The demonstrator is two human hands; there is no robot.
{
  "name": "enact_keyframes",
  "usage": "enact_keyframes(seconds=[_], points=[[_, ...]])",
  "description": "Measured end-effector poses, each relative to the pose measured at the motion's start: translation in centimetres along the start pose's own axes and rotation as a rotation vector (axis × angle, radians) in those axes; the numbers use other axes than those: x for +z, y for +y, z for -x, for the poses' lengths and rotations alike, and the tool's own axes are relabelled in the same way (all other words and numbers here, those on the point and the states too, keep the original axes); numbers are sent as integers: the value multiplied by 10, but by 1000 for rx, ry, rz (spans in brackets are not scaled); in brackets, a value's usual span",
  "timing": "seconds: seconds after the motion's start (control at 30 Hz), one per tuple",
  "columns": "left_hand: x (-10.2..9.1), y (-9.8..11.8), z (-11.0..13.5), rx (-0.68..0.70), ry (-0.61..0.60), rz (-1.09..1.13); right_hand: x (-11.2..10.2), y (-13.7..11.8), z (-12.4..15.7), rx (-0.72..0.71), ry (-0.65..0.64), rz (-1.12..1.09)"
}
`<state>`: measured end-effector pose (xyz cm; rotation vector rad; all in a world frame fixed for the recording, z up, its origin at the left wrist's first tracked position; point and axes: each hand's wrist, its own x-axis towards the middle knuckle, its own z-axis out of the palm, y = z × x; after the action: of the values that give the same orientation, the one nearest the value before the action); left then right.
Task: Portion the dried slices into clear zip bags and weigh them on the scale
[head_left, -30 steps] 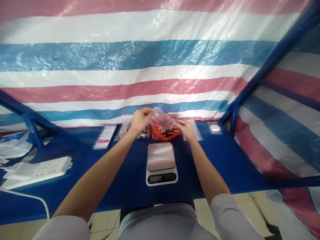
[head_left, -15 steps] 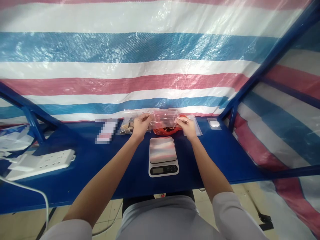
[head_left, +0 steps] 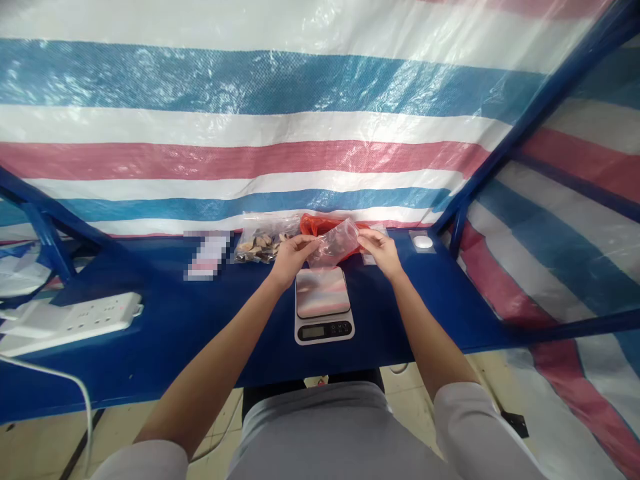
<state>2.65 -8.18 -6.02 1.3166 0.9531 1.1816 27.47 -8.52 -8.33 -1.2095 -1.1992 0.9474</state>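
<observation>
A clear plastic bag (head_left: 334, 243) hangs in the air between the two hands, just above and behind the far edge of the scale. It looks empty, though glare on the film makes that hard to be sure of. Its long axis tilts, running from low on the person's left up to high on the right, toward 2 o'clock. The left hand (head_left: 295, 260) is curled, its fingers pinching the lower end of the bag from the 8 o'clock side. The right hand (head_left: 381, 250) pinches the upper end from about 3 o'clock, thumb and fingers closed on the film. Both hands are equally close to the bag, each gripping one end, so neither is free.

From the bag, a digital kitchen scale (head_left: 323, 307) with a steel plate sits at 6 o'clock, its display facing the person. An orange-red plastic bag (head_left: 313, 225) bunches at 12 o'clock. A clear bag of tan pieces (head_left: 260, 248) lies at 10 o'clock, and a pixelated flat object (head_left: 207, 255) at 9 o'clock. A small white round object (head_left: 423, 242) rests at 3 o'clock. Farther out at 8 o'clock, a white power strip (head_left: 75, 323) sits on the blue table (head_left: 165, 340), before a striped tarpaulin (head_left: 250, 160).
</observation>
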Motion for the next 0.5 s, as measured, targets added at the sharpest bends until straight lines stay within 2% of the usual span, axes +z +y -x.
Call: enact_keyframes(seconds=[0.13,0.27,0.37,0.5], points=[[7,-14,7,40,45,174,12,6,10,140,41,-211],[22,-18,16,49,146,273,18,3,16,228,42,-361],[35,-19,24,14,154,249,11,1,15,221,92,-376],[46,-20,30,-27,32,-1,-17,2,7,213,180,-331]])
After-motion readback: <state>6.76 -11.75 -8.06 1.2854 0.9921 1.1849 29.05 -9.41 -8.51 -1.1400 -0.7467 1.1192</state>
